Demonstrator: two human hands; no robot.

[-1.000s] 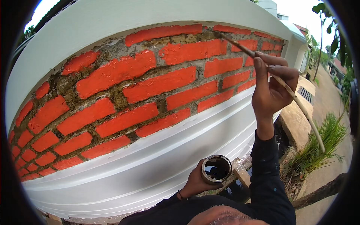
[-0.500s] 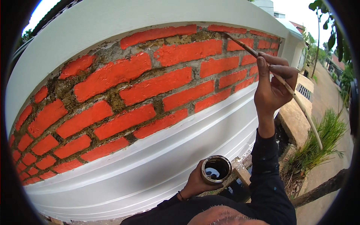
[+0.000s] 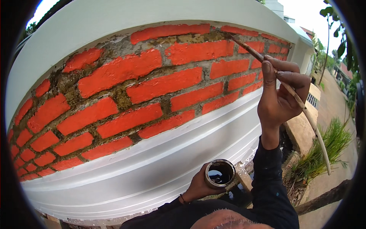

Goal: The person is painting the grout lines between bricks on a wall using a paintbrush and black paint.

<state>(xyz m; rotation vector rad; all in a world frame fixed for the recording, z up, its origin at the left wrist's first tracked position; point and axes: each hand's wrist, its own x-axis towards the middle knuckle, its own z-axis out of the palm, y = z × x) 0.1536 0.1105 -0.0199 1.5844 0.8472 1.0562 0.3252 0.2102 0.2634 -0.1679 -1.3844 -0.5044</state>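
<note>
My right hand point(image 3: 280, 91) pinches a long thin paintbrush point(image 3: 295, 97) with a pale, slightly bent handle. Its dark tip touches, or is very close to, the grey mortar joint below the top row of orange-red bricks point(image 3: 183, 83). Down at the lower middle, my left hand point(image 3: 200, 184) is wrapped round an open round can point(image 3: 220, 173) with dark, shiny liquid inside. Mortar point(image 3: 122, 97) toward the left looks dark brown and wet, while joints farther right are lighter grey.
White plaster point(image 3: 152, 13) frames the bricks above, and white ledge mouldings point(image 3: 171, 152) run below them. To the right are a grassy plant point(image 3: 324, 149), a concrete edge point(image 3: 303, 126), a branch point(image 3: 324, 198) and a road point(image 3: 331, 103). Leaves point(image 3: 341, 42) hang at upper right.
The view has shifted slightly, so the wall sits a little differently. My right hand and the brush's handle end are lower and farther right; the tip stays at nearly the same joint.
</note>
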